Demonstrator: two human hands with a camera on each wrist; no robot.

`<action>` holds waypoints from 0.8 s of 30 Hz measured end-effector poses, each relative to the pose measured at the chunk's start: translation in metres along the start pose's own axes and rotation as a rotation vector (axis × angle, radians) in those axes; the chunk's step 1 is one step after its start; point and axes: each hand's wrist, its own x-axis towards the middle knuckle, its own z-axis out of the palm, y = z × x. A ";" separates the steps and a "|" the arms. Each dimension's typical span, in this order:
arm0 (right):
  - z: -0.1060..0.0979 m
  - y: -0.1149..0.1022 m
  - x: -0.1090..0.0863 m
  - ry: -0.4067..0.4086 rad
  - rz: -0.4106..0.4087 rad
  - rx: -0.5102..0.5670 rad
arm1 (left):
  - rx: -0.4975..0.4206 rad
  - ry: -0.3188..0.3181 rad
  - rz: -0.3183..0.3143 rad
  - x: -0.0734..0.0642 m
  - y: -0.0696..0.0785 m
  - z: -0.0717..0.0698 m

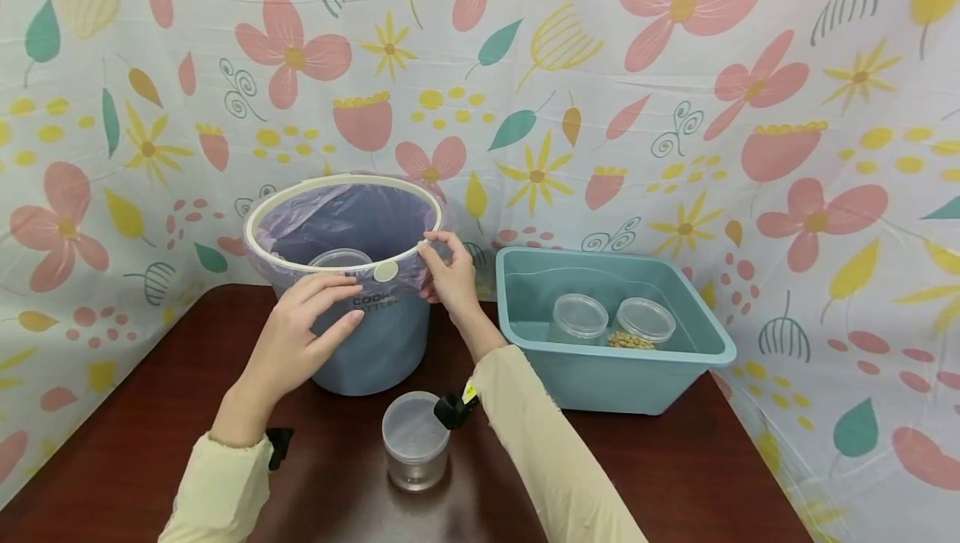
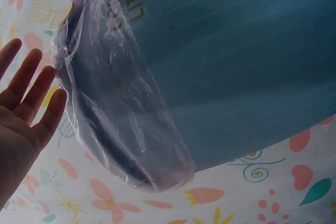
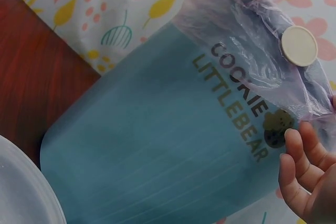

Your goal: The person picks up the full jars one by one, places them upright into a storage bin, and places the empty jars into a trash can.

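Note:
A blue trash can with a cream rim ring stands on the table, lined with a thin purple trash bag folded over its rim. My right hand pinches the bag at the rim's right side, where the bag is drawn taut in the right wrist view. In front of the can, my left hand has its fingers extended near the rim and grips nothing. A round clear lid shows inside the can. A clear lidded jar stands before the can, near my right wrist.
To the right sits a teal basin with two clear lidded jars; one jar has tan pieces in it. A flowered cloth hangs behind the dark wooden table.

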 end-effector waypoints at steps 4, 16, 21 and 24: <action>0.000 0.000 0.001 0.001 -0.001 -0.005 | -0.008 0.000 -0.008 -0.007 0.004 0.005; 0.001 0.002 0.000 0.005 -0.013 -0.019 | -0.048 -0.067 -0.023 -0.028 0.015 0.021; 0.001 0.012 0.007 0.008 -0.022 -0.018 | -0.064 -0.115 -0.053 -0.038 0.019 0.030; 0.001 0.023 0.014 0.005 -0.027 -0.011 | -0.066 -0.159 -0.076 -0.044 0.022 0.035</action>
